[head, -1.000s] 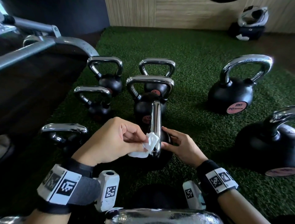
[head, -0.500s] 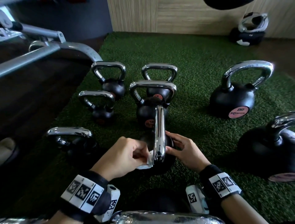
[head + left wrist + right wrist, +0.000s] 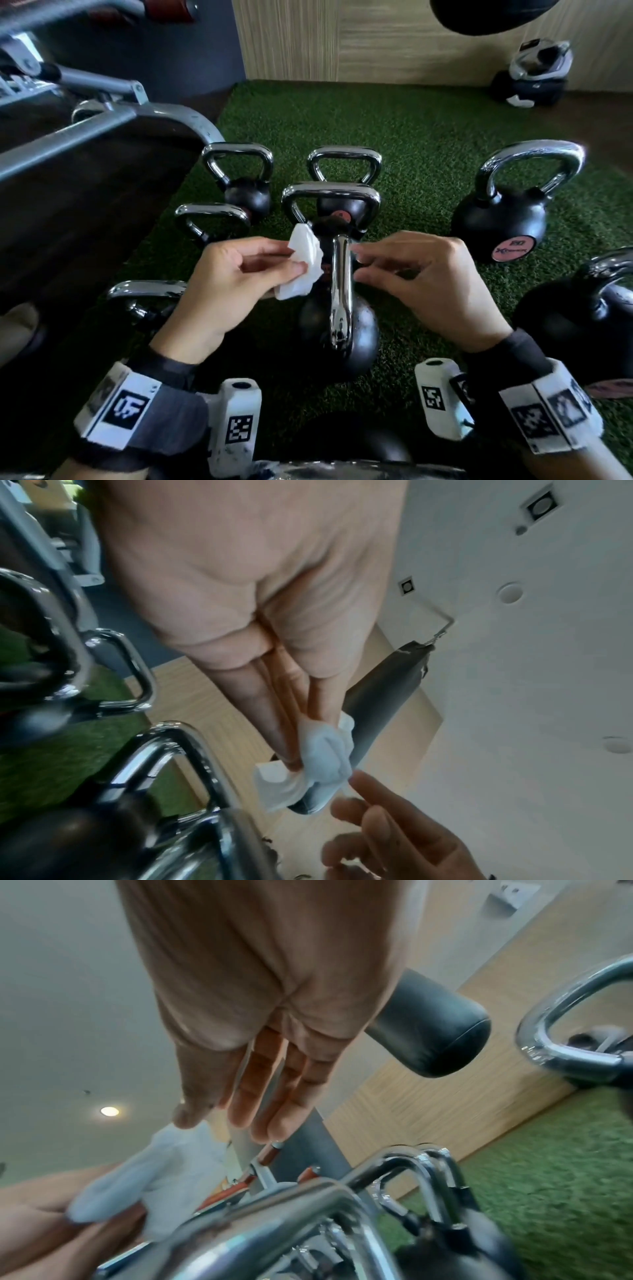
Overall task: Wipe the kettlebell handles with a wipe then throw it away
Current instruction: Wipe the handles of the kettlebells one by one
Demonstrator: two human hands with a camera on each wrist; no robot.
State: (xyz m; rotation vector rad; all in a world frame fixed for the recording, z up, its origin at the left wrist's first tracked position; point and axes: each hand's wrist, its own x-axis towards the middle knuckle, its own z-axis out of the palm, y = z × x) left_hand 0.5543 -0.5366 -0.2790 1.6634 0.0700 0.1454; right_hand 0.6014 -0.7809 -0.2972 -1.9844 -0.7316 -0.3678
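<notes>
A green turf mat (image 3: pixel 428 137) covers the floor from the near edge to a wood-panelled wall (image 3: pixel 376 41) at the far side. A grey metal frame (image 3: pixel 102 126) runs along the left, over dark flooring. A black punching bag (image 3: pixel 479 13) hangs at the top of the head view, and a heap of dark and white gear (image 3: pixel 534 75) lies at the far right by the wall.

Black kettlebells with chrome handles stand on the turf. The largest in view are two on the right: one with a pink label (image 3: pixel 500 216) and, nearer, another (image 3: pixel 582 315) cut off by the edge. A cluster of smaller ones stands in the middle and to the left, among them a far-left one (image 3: pixel 246 192) and a middle one (image 3: pixel 332 205).

The nearest centre kettlebell (image 3: pixel 339 329) stands with its handle (image 3: pixel 340 284) seen edge-on between the two hands. The left hand (image 3: pixel 226 284) is just left of that handle, thumb and fingers pressed together in a pinch on a crumpled white wipe (image 3: pixel 305 263); the wipe is beside the handle, and contact between them cannot be told. The right hand (image 3: pixel 428 281) is just right of the handle, holding nothing, its fingers (image 3: pixel 274 1110) close together and nearly straight, reaching toward the wipe.
</notes>
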